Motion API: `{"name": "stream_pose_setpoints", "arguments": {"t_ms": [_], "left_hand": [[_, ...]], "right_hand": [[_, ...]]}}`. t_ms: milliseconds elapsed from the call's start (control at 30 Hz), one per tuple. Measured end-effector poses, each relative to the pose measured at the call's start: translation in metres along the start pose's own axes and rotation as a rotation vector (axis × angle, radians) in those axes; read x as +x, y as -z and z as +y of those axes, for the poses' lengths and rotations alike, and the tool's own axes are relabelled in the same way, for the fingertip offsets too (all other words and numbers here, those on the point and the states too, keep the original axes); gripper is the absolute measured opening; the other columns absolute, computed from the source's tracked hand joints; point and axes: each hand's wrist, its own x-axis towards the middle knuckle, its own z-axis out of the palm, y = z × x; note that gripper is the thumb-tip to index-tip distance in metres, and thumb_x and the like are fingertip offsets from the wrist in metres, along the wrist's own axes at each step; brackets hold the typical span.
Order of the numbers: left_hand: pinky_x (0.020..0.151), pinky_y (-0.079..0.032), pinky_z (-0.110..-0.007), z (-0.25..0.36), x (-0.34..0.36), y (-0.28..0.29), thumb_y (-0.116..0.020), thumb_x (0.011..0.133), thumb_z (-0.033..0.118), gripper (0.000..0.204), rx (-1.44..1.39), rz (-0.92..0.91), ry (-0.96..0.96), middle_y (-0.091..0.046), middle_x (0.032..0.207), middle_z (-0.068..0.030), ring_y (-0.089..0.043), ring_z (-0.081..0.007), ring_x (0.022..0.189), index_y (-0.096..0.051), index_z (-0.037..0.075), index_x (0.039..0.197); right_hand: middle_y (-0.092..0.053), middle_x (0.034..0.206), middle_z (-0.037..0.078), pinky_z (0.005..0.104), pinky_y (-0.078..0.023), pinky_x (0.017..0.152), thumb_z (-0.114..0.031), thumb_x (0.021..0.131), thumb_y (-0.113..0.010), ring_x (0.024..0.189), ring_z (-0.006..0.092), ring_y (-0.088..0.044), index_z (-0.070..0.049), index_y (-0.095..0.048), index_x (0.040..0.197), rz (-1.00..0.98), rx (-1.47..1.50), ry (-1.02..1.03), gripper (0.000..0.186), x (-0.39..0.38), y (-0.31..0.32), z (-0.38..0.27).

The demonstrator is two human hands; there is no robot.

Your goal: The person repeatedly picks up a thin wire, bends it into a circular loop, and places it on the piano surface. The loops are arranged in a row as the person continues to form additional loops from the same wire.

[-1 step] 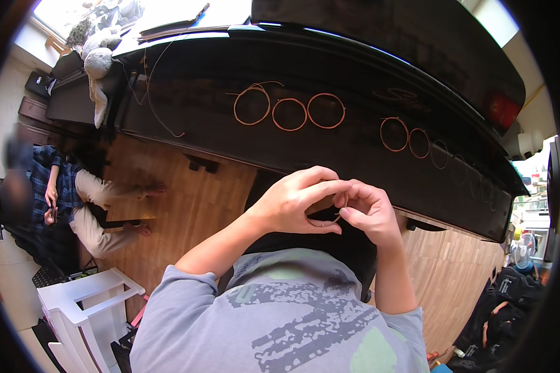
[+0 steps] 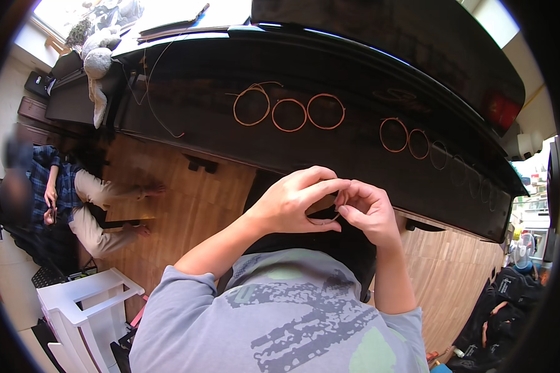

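Observation:
My left hand [image 2: 300, 200] and my right hand [image 2: 370, 212] meet in front of my torso, near the front edge of a glossy black piano [image 2: 199, 118]. Between them they hold a thin coiled string [image 2: 325, 221], mostly hidden by the fingers. The left fingers curve round its loop, while the right thumb and forefinger pinch it. Beyond my hands, copper-coloured string coils [image 2: 289, 115] lie side by side on the black surface. Farther right, more copper coils [image 2: 394, 135] lead a row that continues with thin, faint wire coils [image 2: 440, 155].
A loose string [image 2: 152, 105] trails over the piano's left part near a grey plush toy [image 2: 98, 62]. Left of me, a person in a checked shirt [image 2: 40, 165] sits holding a phone-like object. White furniture [image 2: 74, 298] stands at lower left; black bags [image 2: 510, 292] lie at right.
The fingertips of my right hand have shifted very slightly at the string. Everything else looks the same.

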Motion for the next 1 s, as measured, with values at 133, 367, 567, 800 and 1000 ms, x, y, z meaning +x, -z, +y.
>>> {"name": "stream_pose_setpoints", "arguments": {"t_ms": [133,367,567,800,1000], "left_hand": [[0.070,-0.055,-0.033,0.005,0.000,-0.002,-0.082,0.060,0.011,0.057,0.166,0.073,0.017,-0.061,0.097,-0.0088,-0.063,-0.0234,0.083,-0.062,0.005,0.113],[0.069,-0.054,-0.034,-0.001,-0.003,0.011,-0.080,0.057,0.008,0.052,0.288,0.135,-0.008,-0.061,0.095,-0.0083,-0.063,-0.0228,0.081,-0.065,0.006,0.107],[0.067,-0.053,-0.032,0.001,-0.015,0.026,-0.083,0.057,0.012,0.052,0.114,0.093,0.015,-0.061,0.092,-0.0079,-0.062,-0.0228,0.080,-0.066,0.005,0.105],[0.068,-0.051,-0.033,0.005,-0.021,0.017,-0.084,0.057,0.018,0.054,-0.006,0.004,0.026,-0.060,0.093,-0.0070,-0.061,-0.0228,0.079,-0.065,0.008,0.107],[0.066,-0.049,-0.034,0.009,-0.015,0.045,-0.080,0.058,0.018,0.044,0.244,-0.156,-0.002,-0.059,0.089,-0.0038,-0.060,-0.0214,0.075,-0.065,0.011,0.098]], "right_hand": [[-0.057,0.080,0.002,0.0223,-0.044,0.059,0.001,0.080,-0.058,0.065,0.0041,-0.050,-0.001,-0.057,0.085,0.148,-0.277,-0.023,0.005,0.005,-0.008,0.002],[-0.061,0.087,0.005,0.0226,-0.049,0.064,0.002,0.082,-0.053,0.073,0.0067,-0.058,0.000,-0.055,0.091,0.094,-0.237,0.002,0.010,0.020,-0.027,0.003],[-0.064,0.088,0.004,0.0222,-0.049,0.069,-0.003,0.090,-0.060,0.078,0.0075,-0.059,0.002,-0.059,0.096,-0.247,-0.099,-0.098,0.008,0.020,-0.009,0.002],[-0.061,0.078,0.005,0.0245,-0.041,0.058,-0.006,0.088,-0.064,0.067,0.0078,-0.051,0.002,-0.059,0.078,-0.448,-0.245,0.044,0.013,0.013,0.007,0.012],[-0.053,0.068,0.000,0.0238,-0.036,0.052,-0.005,0.087,-0.063,0.060,0.0056,-0.043,0.001,-0.058,0.079,-0.329,-0.337,-0.160,0.011,0.017,-0.010,0.009]]}}
